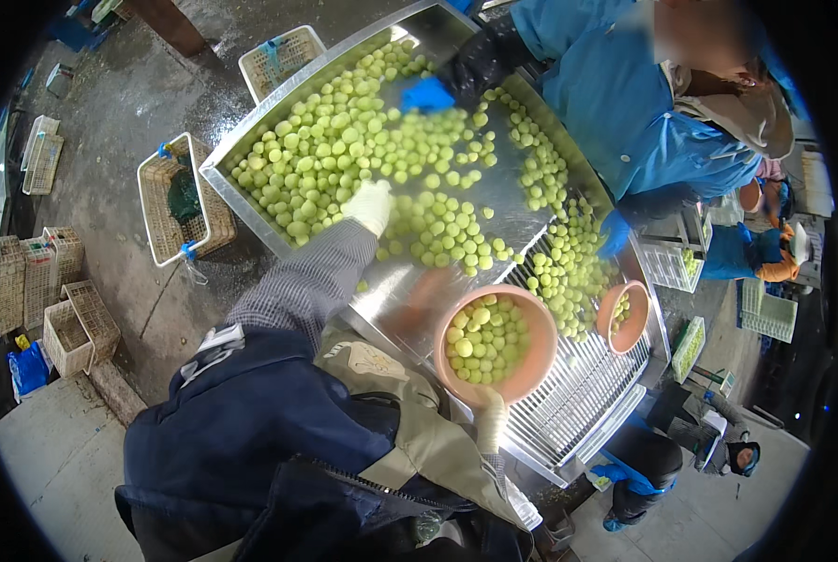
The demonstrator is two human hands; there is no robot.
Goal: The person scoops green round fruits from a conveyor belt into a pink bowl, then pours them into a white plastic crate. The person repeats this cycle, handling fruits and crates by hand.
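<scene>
My left hand, in a pale glove, lies among round green fruits heaped on a metal sorting table; its fingertips are partly hidden. Gloved too, my right hand grips the near rim of an orange-brown plastic bowl holding many of these fruits. That bowl tilts towards me near the slatted metal grate. More fruits are spread on the grate's upper part. A smaller bowl of similar colour, with some fruits inside, is at the grate's far side.
Across the table, a co-worker in a blue coat has blue-gloved hands over the fruits. A plastic basket with dark green netting stands on the wet floor at left, another basket behind the table. Stacked crates stand far left; other people work at right.
</scene>
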